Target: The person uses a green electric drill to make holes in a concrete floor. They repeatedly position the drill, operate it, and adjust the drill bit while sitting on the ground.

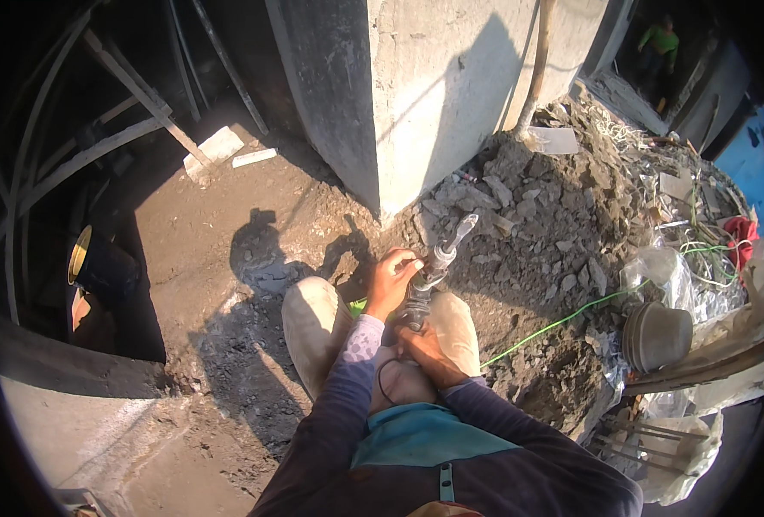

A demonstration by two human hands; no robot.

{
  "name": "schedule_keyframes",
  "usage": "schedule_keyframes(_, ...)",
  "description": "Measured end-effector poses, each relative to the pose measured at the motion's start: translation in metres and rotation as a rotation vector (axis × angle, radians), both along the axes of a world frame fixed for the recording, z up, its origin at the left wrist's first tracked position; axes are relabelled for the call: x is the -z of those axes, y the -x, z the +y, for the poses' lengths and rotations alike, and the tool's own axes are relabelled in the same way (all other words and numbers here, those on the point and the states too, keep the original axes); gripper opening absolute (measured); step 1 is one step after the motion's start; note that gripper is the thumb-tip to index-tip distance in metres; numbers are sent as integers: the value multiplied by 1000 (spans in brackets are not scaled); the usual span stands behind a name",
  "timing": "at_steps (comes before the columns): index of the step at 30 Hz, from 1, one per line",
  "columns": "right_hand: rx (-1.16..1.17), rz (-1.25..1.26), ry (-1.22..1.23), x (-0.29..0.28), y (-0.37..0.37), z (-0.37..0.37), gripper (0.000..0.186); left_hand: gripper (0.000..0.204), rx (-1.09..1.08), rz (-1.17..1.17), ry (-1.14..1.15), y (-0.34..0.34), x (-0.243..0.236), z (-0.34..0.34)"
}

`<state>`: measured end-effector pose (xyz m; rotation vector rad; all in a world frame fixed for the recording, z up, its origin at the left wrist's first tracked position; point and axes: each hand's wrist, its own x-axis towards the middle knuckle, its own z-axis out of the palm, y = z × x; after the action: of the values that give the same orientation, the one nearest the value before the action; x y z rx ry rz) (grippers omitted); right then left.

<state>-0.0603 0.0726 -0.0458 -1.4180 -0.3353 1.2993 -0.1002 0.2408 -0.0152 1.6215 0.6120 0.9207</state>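
Note:
I am crouched with a dark, dusty power hammer (420, 302) between my knees. Its metal chisel bit (461, 233) points up and away, slightly to the right. My right hand (434, 351) wraps round the rear of the tool. Beside the front of the tool, my left hand (391, 283) has its fingers curled together close to the collar. Whatever those fingers hold, if anything, is hidden. A thin dark cord (381, 386) loops down over my lap from near the handle.
A concrete column (380, 112) stands straight ahead. Broken rubble (520, 207) is heaped at its right. A green cable (554, 327) crosses the soil towards stacked buckets (658, 336) and plastic scraps. At left are a black bucket (105, 265) and timber pieces (132, 82). Another person (658, 45) is far right.

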Motion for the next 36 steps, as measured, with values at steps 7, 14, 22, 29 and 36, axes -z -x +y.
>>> schedule_keyframes(7,36,-41,20,-1,5,2,27,23,72,-2,22,4,-3,7)
schedule_keyframes(14,-32,-76,93,-1,2,2,36,27,-142,125,-68,8,-23,-20)
schedule_keyframes(22,-18,-535,-166,69,-3,-1,61,34,-286,212,-303,0,-16,-74)
schedule_keyframes(29,-35,-538,-124,67,-2,1,62,27,-366,244,-334,-5,-17,-77)
schedule_keyframes(36,-44,-520,-83,55,-1,9,64,21,-397,246,-428,-5,-20,-79)
